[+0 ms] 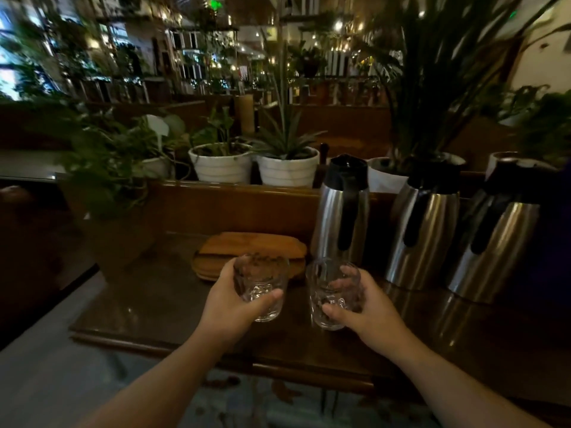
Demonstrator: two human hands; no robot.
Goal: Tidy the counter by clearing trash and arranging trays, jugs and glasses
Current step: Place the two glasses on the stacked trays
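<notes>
My left hand [230, 299] is wrapped around a clear drinking glass [261, 285], held just above the dark wooden counter [154, 307]. My right hand [360, 307] grips a second clear glass [332, 293] beside it, a small gap between the two. Behind the glasses lies a stack of round wooden trays [250, 247]. Three steel jugs with black lids and handles stand in a row at the right: the nearest-left jug [343, 208], the middle jug [425, 230] and the right jug [497, 242].
White pots with plants [221, 163] [289, 169] stand on a raised ledge behind the counter. A large leafy plant [108, 174] overhangs the counter's left end. The counter's front edge [185, 350] runs just under my forearms, with pale floor at the left.
</notes>
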